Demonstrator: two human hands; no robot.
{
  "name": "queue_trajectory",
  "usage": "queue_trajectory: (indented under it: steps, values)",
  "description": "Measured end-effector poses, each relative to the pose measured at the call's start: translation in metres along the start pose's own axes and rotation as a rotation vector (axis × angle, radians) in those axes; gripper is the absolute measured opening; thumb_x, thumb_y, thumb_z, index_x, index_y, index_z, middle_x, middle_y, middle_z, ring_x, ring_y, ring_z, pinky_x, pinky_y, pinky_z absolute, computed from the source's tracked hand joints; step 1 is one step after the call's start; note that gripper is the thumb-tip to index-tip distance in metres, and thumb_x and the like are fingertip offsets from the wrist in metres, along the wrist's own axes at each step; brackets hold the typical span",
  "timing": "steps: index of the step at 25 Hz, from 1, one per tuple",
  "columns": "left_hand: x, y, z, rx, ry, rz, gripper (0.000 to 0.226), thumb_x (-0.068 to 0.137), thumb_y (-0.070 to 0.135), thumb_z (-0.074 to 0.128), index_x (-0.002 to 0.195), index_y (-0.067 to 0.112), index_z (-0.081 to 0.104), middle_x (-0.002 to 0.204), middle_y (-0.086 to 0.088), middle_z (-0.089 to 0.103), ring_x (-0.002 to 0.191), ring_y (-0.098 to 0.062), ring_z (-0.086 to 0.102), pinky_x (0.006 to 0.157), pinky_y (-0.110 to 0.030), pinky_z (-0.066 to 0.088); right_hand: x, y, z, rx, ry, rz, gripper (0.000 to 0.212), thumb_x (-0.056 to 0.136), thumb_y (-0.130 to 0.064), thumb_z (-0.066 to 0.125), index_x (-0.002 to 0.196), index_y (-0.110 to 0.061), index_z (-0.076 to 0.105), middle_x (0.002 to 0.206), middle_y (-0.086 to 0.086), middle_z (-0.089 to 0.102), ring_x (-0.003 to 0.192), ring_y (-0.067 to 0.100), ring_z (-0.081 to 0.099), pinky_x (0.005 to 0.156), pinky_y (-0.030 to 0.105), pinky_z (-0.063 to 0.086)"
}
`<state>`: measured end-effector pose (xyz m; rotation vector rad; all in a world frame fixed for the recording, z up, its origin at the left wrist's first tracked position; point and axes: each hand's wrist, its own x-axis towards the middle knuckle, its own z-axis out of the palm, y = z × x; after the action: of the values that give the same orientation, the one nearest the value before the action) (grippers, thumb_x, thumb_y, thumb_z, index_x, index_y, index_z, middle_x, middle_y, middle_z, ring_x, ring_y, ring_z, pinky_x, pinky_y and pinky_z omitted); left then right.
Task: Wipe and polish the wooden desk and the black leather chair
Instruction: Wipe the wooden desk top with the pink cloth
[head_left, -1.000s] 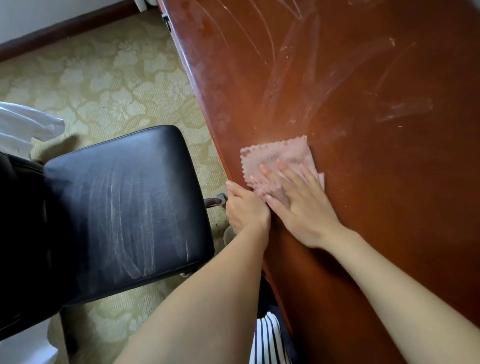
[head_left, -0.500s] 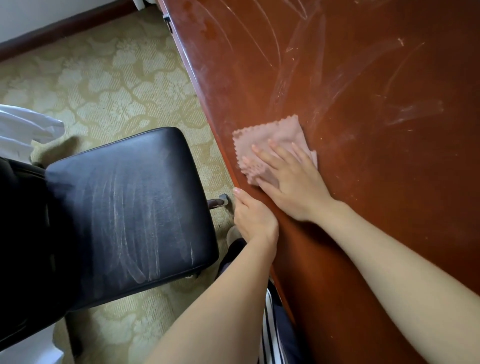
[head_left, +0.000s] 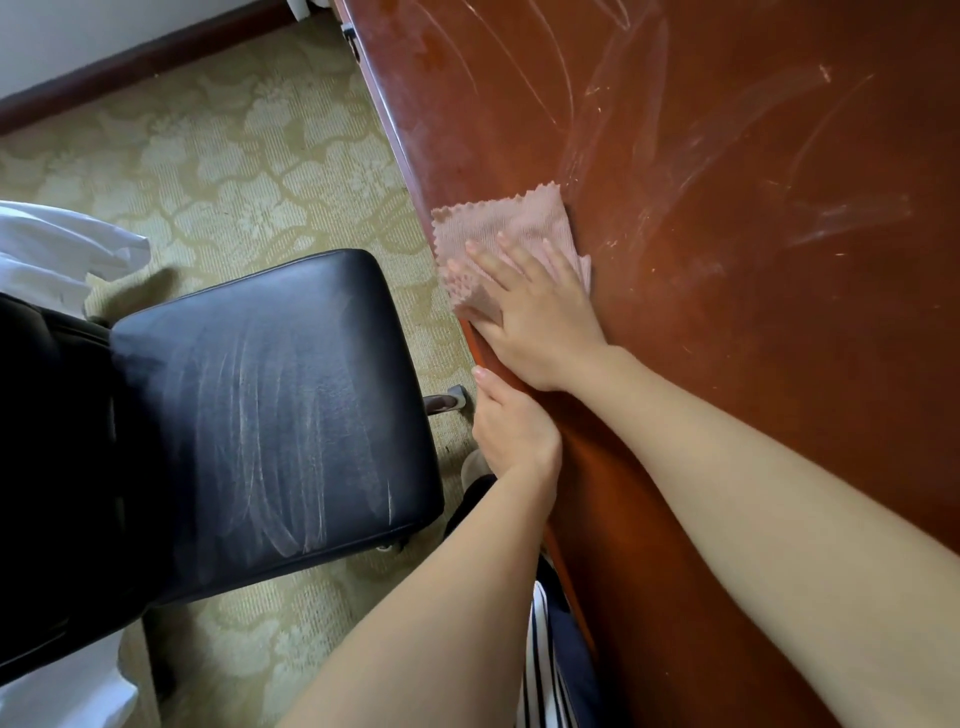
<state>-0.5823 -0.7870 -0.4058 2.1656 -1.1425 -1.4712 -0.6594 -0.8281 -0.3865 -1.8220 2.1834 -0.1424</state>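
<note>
Wooden desk (head_left: 727, 364): streaked top, under and beyond both hands. Black leather chair (head_left: 270, 415): scuffed seat, left of the hands, apart from the desk. Patterned carpet (head_left: 234, 171): beneath the chair. Pink cloth (head_left: 509, 228): flat on the desk by its edge, under the right hand (head_left: 535, 317), fingers straight, pressing. Left hand (head_left: 514, 431): grips the desk edge just behind, fingers curled under.

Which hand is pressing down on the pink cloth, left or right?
The right hand: its fingers lie spread flat on the cloth on the desk. The left hand holds only the desk's edge, clear of the cloth.
</note>
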Motion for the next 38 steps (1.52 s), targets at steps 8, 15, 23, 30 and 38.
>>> queue_trajectory:
  steps: [8, 15, 23, 30, 38]
  values:
    - [-0.006, 0.002, -0.003, -0.019, -0.007, -0.014, 0.067, 0.100, 0.052, 0.009, 0.140, 0.015, 0.048, 0.138, -0.011, 0.053, 0.128, -0.032, 0.046, 0.110, -0.044, 0.031, -0.123, 0.034, 0.013, 0.107, 0.068, -0.020, 0.053, 0.096, -0.044, 0.033, 0.146, -0.026, 0.030, 0.148, -0.011, 0.040, 0.139, 0.011, 0.029, 0.116, 0.034, 0.010]
    - [-0.013, 0.007, -0.005, 0.119, 0.053, -0.016, 0.064, 0.102, 0.045, 0.006, 0.140, 0.013, 0.046, 0.135, -0.014, 0.054, 0.125, -0.035, 0.047, 0.103, -0.043, 0.032, -0.162, 0.093, -0.023, 0.237, 0.198, 0.511, 0.056, 0.091, -0.049, 0.036, 0.146, -0.035, 0.032, 0.144, -0.018, 0.027, 0.140, 0.012, 0.014, 0.112, 0.025, -0.003]
    - [-0.010, 0.004, -0.001, 0.099, 0.057, 0.013, 0.065, 0.103, 0.043, 0.006, 0.139, 0.009, 0.047, 0.136, -0.016, 0.053, 0.128, -0.035, 0.044, 0.105, -0.041, 0.030, -0.102, 0.114, -0.049, 0.160, 0.036, 0.853, 0.059, 0.102, -0.051, 0.015, 0.150, -0.019, 0.027, 0.160, -0.014, -0.006, 0.146, 0.012, -0.010, 0.116, 0.039, -0.010]
    - [-0.007, 0.003, -0.001, 0.068, 0.059, 0.037, 0.065, 0.103, 0.043, 0.009, 0.136, 0.006, 0.051, 0.135, -0.019, 0.053, 0.127, -0.037, 0.045, 0.107, -0.042, 0.029, -0.050, 0.029, -0.021, 0.144, -0.052, 0.457, 0.057, 0.100, -0.056, 0.013, 0.152, -0.034, 0.005, 0.155, -0.023, -0.010, 0.145, 0.006, -0.012, 0.114, 0.037, -0.019]
    - [-0.011, 0.006, -0.004, 0.042, 0.037, 0.031, 0.065, 0.104, 0.044, 0.012, 0.132, 0.001, 0.053, 0.132, -0.022, 0.054, 0.125, -0.038, 0.046, 0.105, -0.042, 0.033, -0.127, -0.008, 0.018, 0.234, 0.035, 0.312, 0.061, 0.093, -0.054, -0.001, 0.149, -0.040, 0.019, 0.158, -0.021, 0.005, 0.144, -0.001, -0.007, 0.118, 0.037, -0.005]
